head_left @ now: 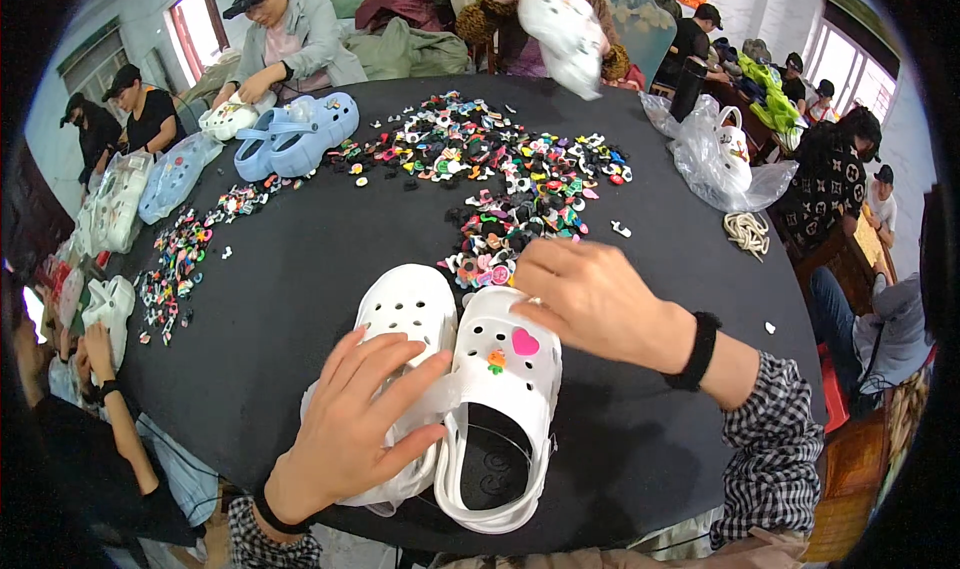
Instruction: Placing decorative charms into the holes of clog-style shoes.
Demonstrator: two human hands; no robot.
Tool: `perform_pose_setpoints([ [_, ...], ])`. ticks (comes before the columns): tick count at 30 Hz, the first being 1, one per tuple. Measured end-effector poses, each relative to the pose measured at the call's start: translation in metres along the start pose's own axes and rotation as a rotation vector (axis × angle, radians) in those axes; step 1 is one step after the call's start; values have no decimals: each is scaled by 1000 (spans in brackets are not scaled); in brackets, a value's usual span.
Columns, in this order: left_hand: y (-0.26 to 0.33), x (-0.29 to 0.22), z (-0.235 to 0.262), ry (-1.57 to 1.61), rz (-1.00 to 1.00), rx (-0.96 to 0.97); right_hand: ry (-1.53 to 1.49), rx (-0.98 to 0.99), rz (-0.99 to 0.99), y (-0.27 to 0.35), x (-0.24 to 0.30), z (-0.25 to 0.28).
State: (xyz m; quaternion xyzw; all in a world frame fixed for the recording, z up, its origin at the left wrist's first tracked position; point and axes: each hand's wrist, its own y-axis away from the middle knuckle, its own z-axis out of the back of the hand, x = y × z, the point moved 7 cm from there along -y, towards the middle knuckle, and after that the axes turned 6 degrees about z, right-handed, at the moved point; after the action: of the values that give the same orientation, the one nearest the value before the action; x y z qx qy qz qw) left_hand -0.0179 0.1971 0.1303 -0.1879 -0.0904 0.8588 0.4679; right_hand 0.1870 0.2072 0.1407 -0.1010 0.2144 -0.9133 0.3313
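White clogs (470,389) lie side by side at the near edge of the round black table (300,269), toes pointing toward the middle, the two shoes touching along their inner sides. The right-hand shoe (505,409) bears a pink heart charm (524,342) and a small orange charm (496,359) on its upper, and its open heel faces the person. The left hand (355,429) lies flat on the left-hand shoe (405,314), fingers spread apart and pressing down across its back half, gripping nothing. The right hand (590,294) rests over the toe of the right-hand shoe, fingers curled together toward the charm heap; whether they pinch anything cannot be told. A wide scatter of colourful small charms (500,179) covers the middle and far part of the table, with a thinner strip (175,269) along its left edge. A pair of light blue clogs (295,134) sits at the far left edge before another person, and clear plastic bags (715,159) lie at the far right edge.
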Motion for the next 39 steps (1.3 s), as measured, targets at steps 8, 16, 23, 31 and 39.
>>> perform_pose_setpoints([
  [8, -11, -6, -19, 153, -14, -19, -290, 115, 235, 25, 39, -17],
  [16, -11, -7, -21, 150, 22, -51, -401, 107, 220, 17, 35, -25],
  [23, -7, -4, -21, 145, 47, -64, -236, -24, 227, 37, 44, -15],
  [31, -6, -2, -23, 180, 40, -89, -217, -47, -88, 42, 7, -8],
  [39, -5, -5, -25, 164, 47, -72, -185, 30, 74, 44, 31, -19],
])
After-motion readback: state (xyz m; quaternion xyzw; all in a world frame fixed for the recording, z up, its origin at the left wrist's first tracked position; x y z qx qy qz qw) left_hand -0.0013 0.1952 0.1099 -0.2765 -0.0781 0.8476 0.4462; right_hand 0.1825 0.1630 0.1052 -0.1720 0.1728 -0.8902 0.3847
